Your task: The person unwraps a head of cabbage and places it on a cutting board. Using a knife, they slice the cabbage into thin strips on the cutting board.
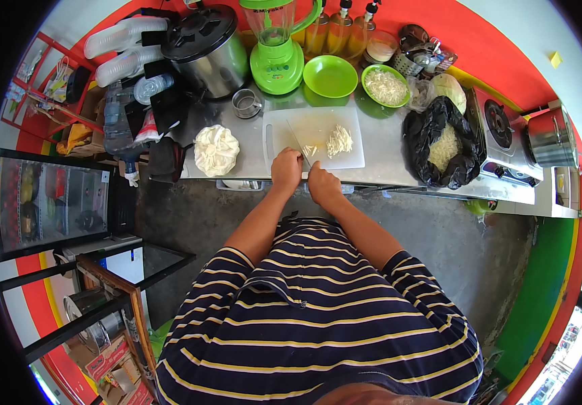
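Note:
A white plastic cutting board (281,136) lies on the steel counter. My right hand (324,185) grips the handle of a kitchen knife (298,139), whose blade slants up and left over the board. At the board's near edge, my left hand (287,167) is beside the blade with its fingers curled; what it holds is hidden. A few pale shredded strips (310,150) lie just right of the blade, and a larger pile of shreds (340,140) sits farther right. More shredded vegetable (385,87) fills a green bowl (363,86) behind the board, near a second green bowl (330,77).
Left of the board are a white cloth-like bundle (216,151) and a metal cup (246,104). A green blender (277,66) and a large steel pot (210,66) stand behind. On the right are a black plastic bag (417,152), a cabbage (449,90) and a gas stove (514,147).

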A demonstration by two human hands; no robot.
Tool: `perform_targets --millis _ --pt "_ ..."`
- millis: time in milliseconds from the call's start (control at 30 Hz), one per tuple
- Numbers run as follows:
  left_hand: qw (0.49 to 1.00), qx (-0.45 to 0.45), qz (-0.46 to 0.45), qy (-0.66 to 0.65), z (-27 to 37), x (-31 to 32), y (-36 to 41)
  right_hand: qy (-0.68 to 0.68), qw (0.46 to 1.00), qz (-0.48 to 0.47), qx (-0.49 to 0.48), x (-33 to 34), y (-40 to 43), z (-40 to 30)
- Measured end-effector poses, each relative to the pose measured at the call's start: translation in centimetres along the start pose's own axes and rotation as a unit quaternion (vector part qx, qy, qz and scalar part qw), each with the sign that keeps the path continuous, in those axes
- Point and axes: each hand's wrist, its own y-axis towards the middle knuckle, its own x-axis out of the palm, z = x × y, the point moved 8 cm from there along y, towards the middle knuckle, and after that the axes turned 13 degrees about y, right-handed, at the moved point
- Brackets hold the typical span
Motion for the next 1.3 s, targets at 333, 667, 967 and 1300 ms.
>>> perform_targets --millis 333,667,967,1300 --pt "1.000 0.004 0.010 -0.024 -0.1 -0.1 -0.1 0.000 1.000 -0.028 -0.004 0.2 0.4 -0.2" --pt "0.999 0.016 0.037 -0.031 -0.4 0.4 -0.6 0.014 0.999 -0.027 -0.016 -0.3 0.8 -0.1" --pt "0.996 0.045 0.060 -0.036 -0.2 0.4 -0.6 0.021 0.999 -0.038 -0.008 0.2 1.0 0.6" --pt "0.991 0.092 0.076 -0.067 -0.5 0.2 -0.7 0.035 0.999 -0.029 0.008 0.4 0.6 0.3"
